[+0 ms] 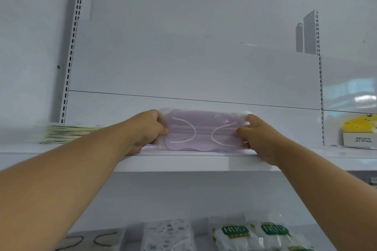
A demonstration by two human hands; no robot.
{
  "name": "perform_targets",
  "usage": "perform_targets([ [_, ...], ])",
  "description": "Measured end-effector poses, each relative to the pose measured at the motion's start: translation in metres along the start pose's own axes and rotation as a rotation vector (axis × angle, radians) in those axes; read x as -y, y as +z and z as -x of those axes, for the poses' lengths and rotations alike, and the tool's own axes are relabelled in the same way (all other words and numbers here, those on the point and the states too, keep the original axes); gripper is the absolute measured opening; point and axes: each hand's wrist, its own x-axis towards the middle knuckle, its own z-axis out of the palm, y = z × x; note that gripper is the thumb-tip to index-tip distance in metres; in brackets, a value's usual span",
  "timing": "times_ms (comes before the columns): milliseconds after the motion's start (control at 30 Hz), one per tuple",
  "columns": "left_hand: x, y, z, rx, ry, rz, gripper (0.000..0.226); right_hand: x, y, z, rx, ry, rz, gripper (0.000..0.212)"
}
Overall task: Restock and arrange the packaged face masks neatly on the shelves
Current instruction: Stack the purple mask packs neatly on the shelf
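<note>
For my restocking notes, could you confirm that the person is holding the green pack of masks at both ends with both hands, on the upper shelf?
Not quite: the pack of masks is pale purple, not green, as the head view shows. The left hand and right hand do hold its two ends on the upper shelf.

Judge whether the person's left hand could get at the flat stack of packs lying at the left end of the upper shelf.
Probably yes: the stack lies on the same shelf with nothing between, but the left hand must first release the purple mask pack.
</note>
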Motion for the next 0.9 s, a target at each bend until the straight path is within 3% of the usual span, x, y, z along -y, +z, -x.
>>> perform_targets([
  [100, -0.003, -0.003, -0.002, -0.053, 0.033, -0.027, 0.012, 0.008, -0.002, -0.006, -0.025, 0.002, 0.012, 0.020],
  [200, -0.001, -0.004, -0.003, -0.042, 0.023, -0.076, 0.019, 0.012, -0.001, -0.002, 0.062, 0.059, 0.102, 0.007],
  [333, 0.001, -0.004, -0.003, -0.071, 0.004, -0.090, 0.021, 0.013, 0.001, 0.000, 0.047, 0.105, 0.027, 0.027],
  [433, -0.004, -0.012, -0.005, -0.190, 0.015, -0.017, 0.026, 0.020, 0.003, -0.004, 0.020, 0.078, -0.100, 0.024],
  [567, -0.001, -0.021, -0.003, -0.298, 0.005, -0.042, 0.032, 0.024, 0.012, -0.011, -0.007, 0.018, -0.002, 0.019],
  [700, 0.010, -0.020, -0.003, -0.180, -0.016, -0.154, 0.027, 0.013, 0.020, -0.011, 0.026, 0.071, 0.197, 0.021],
  [900, 0.012, -0.026, -0.008, -0.099, -0.032, -0.106, 0.022, 0.014, 0.014, -0.015, 0.058, 0.077, 0.154, 0.017],
])
